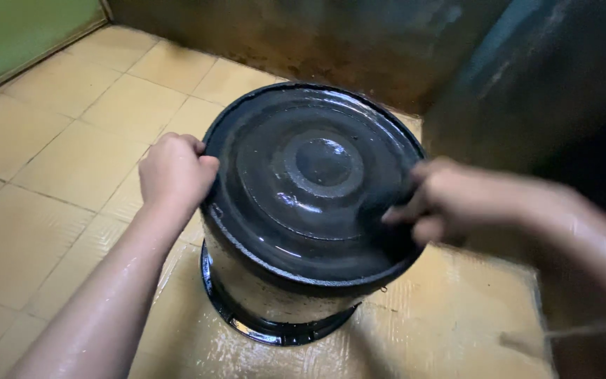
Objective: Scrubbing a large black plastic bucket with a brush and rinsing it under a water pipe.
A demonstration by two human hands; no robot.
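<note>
While the upturned black bucket (310,203) stands on the wet yellow tiles (78,140), my left hand (173,174) grips its base rim, fingers curled. My right hand (443,200) presses the opposite edge, blurred; its grip I cannot tell.

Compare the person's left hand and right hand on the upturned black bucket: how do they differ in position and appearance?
The left hand grips the outer rim of the upturned black bucket on its left side, fingers curled over the edge; the right hand lies on the bucket's flat wet base near the right edge. The left hand looks sharp, while the right hand is blurred. What the right hand's fingers do cannot be told. Both hands are bare, and both touch the bucket.
</note>
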